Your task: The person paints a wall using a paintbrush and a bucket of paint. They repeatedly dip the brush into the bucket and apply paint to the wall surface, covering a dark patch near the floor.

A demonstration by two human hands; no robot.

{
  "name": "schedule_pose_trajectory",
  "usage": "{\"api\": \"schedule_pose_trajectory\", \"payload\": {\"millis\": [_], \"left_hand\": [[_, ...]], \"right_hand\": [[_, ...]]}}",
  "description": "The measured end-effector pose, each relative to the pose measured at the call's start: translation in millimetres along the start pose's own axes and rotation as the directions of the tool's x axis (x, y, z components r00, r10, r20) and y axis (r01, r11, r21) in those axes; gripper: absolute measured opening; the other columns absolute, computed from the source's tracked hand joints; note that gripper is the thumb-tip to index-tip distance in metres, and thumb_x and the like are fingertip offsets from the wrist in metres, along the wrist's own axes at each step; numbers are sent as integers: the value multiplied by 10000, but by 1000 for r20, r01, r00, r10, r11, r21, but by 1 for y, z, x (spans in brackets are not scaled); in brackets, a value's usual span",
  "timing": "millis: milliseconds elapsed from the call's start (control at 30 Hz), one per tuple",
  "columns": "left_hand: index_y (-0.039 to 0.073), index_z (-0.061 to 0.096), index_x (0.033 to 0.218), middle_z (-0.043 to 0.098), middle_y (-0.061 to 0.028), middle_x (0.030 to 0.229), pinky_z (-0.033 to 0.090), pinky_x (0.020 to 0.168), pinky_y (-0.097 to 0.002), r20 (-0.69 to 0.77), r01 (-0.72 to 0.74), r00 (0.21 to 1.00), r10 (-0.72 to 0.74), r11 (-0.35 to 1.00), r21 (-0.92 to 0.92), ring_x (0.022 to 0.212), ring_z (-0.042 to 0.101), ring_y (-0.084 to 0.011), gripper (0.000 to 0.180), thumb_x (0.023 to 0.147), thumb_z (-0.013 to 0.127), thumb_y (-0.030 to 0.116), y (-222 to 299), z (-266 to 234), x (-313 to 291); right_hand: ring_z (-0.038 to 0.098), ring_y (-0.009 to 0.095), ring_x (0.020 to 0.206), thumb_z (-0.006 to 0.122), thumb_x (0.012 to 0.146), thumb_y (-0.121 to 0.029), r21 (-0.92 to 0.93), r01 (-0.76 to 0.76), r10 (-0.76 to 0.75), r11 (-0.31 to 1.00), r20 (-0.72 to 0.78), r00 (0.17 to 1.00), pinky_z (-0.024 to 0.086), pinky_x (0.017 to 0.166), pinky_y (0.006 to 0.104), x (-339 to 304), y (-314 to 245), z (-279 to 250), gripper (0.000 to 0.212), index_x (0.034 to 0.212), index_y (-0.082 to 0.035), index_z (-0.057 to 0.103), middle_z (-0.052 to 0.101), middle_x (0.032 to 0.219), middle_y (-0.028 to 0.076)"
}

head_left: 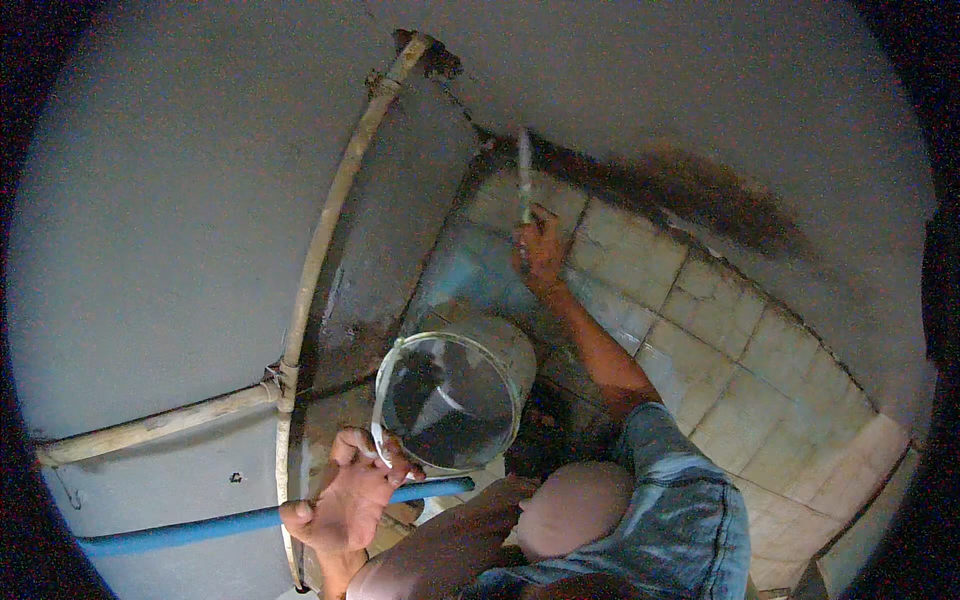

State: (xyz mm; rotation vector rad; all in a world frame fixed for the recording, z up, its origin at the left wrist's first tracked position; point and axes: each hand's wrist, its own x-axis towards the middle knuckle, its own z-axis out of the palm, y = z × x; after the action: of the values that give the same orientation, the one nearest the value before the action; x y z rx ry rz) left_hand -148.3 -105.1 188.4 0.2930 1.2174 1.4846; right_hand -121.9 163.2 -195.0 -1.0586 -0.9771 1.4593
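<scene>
My right hand (541,248) reaches forward, its fingers closed round a paintbrush (525,170). The brush is narrow and whitish, seen edge-on and slightly blurred. Its tip is up by the dark, stained strip of wall above the tiles; I cannot tell whether it touches. Nearer to me, a pale round bucket (508,345) is tilted so that its open mouth faces me, with light smears over the dark inside. My left hand (345,500) is palm up at its near left side. The fingers curl over the bucket's white handle, while the thumb sticks out to the left.
A long pale pipe (325,220) runs up the grey wall on the left, and another pipe (160,425) branches from it. A blue pipe (200,528) passes behind my left hand. Worn tiles (740,350) cover the right side; my bent knee (575,510) is close below the bucket.
</scene>
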Motion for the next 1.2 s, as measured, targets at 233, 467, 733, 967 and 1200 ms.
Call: {"api": "schedule_pose_trajectory", "payload": {"millis": [233,467,733,967,1200], "left_hand": [[100,445,1286,482,-161,1240,363,935,-592,13,23,1000,-24,1000,15,1066,489,-342,869,610,696,585,8,6,-2],[123,464,1285,528,-185,1182,342,950,-599,-27,38,999,-38,999,15,1063,490,-373,854,597,699,571,8,-9,1],[134,457,1318,547,-195,1165,336,955,-608,-3,36,999,-37,997,-65,1080,500,-372,885,588,691,577,5,-18,1],[119,484,1240,534,-195,1194,347,948,-603,-56,6,998,-7,1000,-15,1085,508,-363,806,592,679,556,6,-12,-5],[39,464,1229,498,-162,1236,390,962,-451,-6,-94,996,94,985,-144,1104,484,-328,831,595,687,528,-3,3,-11]], "right_hand": [[614,346,867,644,798,-15,-461,685,-583,564,365,726,546,682,406,33,14,31,361,1136,-93,545,423,1256,215],[612,400,899,628,792,-28,-601,688,-472,407,507,722,552,713,455,63,52,49,379,1154,-109,548,428,1237,230],[620,389,870,607,812,-49,-619,700,-460,357,536,708,547,726,454,75,52,46,331,1135,-104,562,448,1234,207],[618,326,860,592,825,-38,-499,310,-185,809,285,940,548,719,381,42,-5,-9,339,1153,-104,541,455,1245,173],[584,276,948,577,879,-77,-372,565,-440,736,372,817,520,730,339,-31,-57,-80,283,1157,-84,521,485,1233,149]]}}
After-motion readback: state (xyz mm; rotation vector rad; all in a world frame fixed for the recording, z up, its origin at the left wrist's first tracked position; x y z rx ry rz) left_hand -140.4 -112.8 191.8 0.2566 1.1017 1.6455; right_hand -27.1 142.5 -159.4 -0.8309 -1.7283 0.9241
